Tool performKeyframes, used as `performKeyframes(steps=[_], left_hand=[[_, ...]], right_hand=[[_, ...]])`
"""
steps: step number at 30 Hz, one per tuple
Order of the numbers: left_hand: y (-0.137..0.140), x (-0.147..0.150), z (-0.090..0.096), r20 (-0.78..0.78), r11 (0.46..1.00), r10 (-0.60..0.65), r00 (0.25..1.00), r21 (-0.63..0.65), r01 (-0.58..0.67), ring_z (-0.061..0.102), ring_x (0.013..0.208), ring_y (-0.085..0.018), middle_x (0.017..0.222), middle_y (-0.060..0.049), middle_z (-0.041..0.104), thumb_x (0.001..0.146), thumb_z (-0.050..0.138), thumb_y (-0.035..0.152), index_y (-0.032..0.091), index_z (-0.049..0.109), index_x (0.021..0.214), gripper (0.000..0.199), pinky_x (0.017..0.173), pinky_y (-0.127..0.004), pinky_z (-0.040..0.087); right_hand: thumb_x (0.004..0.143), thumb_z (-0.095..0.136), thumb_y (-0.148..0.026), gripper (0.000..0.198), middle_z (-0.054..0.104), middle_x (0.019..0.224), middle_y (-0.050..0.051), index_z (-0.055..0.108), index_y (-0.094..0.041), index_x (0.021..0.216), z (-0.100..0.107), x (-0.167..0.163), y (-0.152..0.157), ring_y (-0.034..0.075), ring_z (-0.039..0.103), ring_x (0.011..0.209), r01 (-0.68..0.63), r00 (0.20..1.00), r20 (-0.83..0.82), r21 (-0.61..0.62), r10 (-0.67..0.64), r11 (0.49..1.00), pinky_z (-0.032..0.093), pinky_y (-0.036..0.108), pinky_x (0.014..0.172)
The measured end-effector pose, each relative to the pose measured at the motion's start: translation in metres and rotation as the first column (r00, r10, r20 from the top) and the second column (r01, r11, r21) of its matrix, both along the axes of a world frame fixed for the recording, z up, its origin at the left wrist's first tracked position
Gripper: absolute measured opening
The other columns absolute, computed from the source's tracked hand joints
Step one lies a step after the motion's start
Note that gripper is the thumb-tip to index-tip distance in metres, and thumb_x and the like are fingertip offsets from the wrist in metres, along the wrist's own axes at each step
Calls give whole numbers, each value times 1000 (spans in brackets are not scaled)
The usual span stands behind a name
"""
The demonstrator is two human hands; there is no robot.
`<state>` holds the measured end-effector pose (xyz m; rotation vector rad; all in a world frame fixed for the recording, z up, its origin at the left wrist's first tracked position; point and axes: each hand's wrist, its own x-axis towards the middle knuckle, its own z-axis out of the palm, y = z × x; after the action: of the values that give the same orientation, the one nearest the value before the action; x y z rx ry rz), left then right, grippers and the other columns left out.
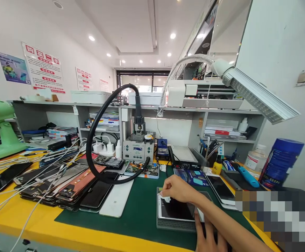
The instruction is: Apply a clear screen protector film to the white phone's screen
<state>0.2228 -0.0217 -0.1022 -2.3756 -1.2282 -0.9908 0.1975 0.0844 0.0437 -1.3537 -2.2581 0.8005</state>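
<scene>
A white-framed smartphone lies screen up on a grey perforated pad on the green mat. My right hand pinches a small white tissue and presses it on the phone's left end. Below my right forearm, my left hand has its fingers stretched out, the foremost one touching the phone's right end. The forearm covers part of that hand and of the pad. Just right of the pad lies another white phone with a dark screen.
Stacked phones and screen parts and a white phone back lie left. A black hose arches from a soldering station. A lamp hangs at upper right. Bottles and a blue can stand right.
</scene>
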Motion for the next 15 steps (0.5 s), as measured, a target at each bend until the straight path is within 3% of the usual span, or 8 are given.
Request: performKeyframes(steps=[3, 6, 10, 15], left_hand=[[1, 1, 1, 16, 997, -71, 997, 28, 71, 58, 126, -45, 143, -9, 62, 94, 52, 34, 25, 47, 152, 59, 97, -70, 52], [2, 2, -1, 1, 994, -109, 994, 4, 109, 55, 130, -46, 143, -9, 61, 99, 48, 37, 27, 54, 147, 49, 95, -73, 51], [1, -1, -4, -53, 988, -151, 987, -3, 152, 52, 131, -50, 143, -13, 61, 96, 56, 36, 28, 67, 132, 39, 94, -80, 45], [5, 4, -10, -48, 986, -165, 985, -9, 164, 59, 122, -52, 125, -15, 72, 93, 55, 50, 26, 78, 110, 37, 91, -79, 45]], right_hand=[[71, 72, -26, 13, 69, 59, 1, 76, -16, 64, 1, 8, 2, 14, 53, 59, 12, 1000, -10, -33, -12, 999, 34, 23, 52], [70, 73, -26, 13, 68, 59, 1, 77, -15, 64, 3, 17, 0, 13, 51, 58, 21, 1000, -19, -52, -22, 998, 33, 23, 51], [70, 74, -30, 16, 69, 59, 1, 79, -16, 66, 4, 35, 0, 13, 52, 58, 26, 999, -25, -68, -27, 997, 33, 23, 52], [69, 75, -31, 16, 69, 59, 1, 79, -16, 66, 6, 66, -2, 14, 53, 58, 36, 999, -20, -83, -38, 996, 34, 24, 54]])
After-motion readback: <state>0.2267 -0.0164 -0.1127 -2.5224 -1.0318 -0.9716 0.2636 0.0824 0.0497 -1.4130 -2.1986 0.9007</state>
